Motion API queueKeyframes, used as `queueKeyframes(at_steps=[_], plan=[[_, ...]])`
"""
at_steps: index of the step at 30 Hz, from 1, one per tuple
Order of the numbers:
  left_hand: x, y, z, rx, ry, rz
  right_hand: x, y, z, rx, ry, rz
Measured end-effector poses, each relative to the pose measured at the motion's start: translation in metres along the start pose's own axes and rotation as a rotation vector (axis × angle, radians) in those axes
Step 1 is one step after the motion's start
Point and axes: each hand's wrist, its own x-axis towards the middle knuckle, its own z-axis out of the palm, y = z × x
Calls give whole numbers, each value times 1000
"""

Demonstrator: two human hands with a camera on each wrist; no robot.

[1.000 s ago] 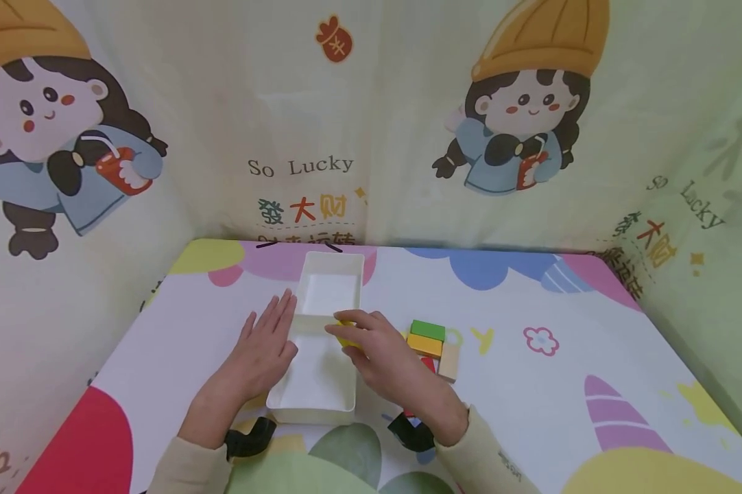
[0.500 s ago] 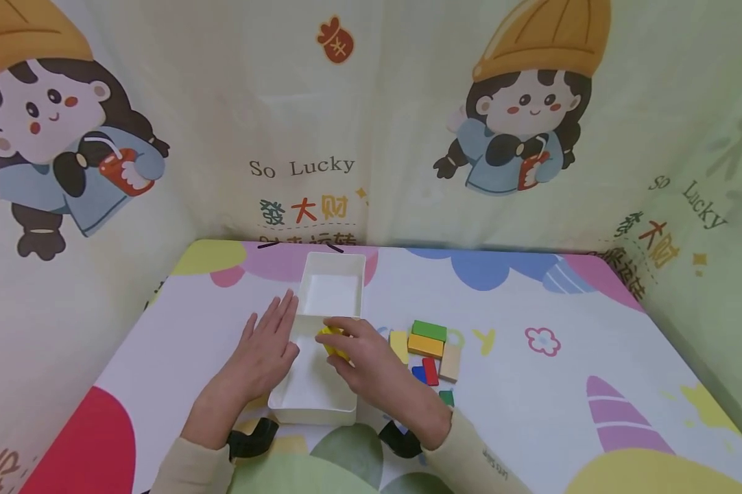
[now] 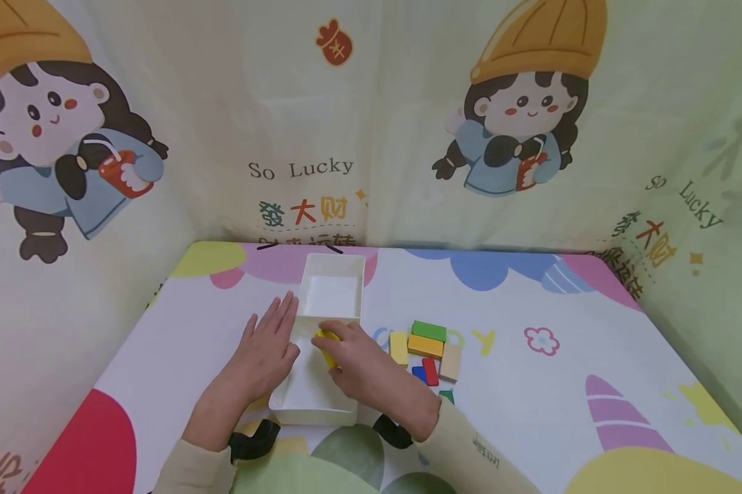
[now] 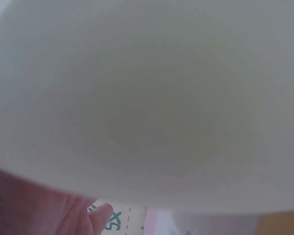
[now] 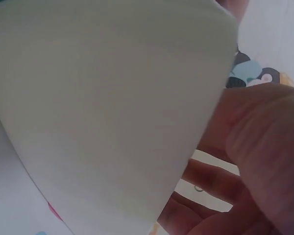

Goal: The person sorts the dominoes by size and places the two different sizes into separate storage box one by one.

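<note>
In the head view a white box (image 3: 314,416) with a near and a far compartment lies lengthwise on the table. My left hand (image 3: 261,360) lies along its left side with fingers straight, fingertips right at the wall by the divider. Over the near compartment, my right hand (image 3: 360,358) pinches a yellow block (image 3: 328,351) between thumb and fingers. The fingers partly cover the block, so its full shape is hidden. A pale blurred surface fills most of both wrist views, leaving only parts of the left hand (image 4: 34,210) and right hand (image 5: 235,181) visible.
To the right of the box lie loose wooden blocks: green (image 3: 429,331), orange (image 3: 426,345), light yellow (image 3: 398,348), natural wood (image 3: 450,362), red (image 3: 430,371) and blue (image 3: 419,373). Another green piece (image 3: 447,396) shows beside the right forearm. A printed curtain (image 3: 402,137) stands behind the table.
My right hand has moved left with the yellow block, from the box's right edge to over the near compartment. Loose blocks behind that arm came into view. The left hand stays put.
</note>
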Motion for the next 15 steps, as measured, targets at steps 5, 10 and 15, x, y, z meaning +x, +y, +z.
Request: queueKeyframes(at_steps=[5,10,15], plan=[[0,1,0,-6,-4,6,1,2,-2,-69,-21,-7],[1,2,1,0,1,5,3,2,0,-170,-59,-1],[0,3,-1,7,3,-4,6,2,2,-287,-45,-41]])
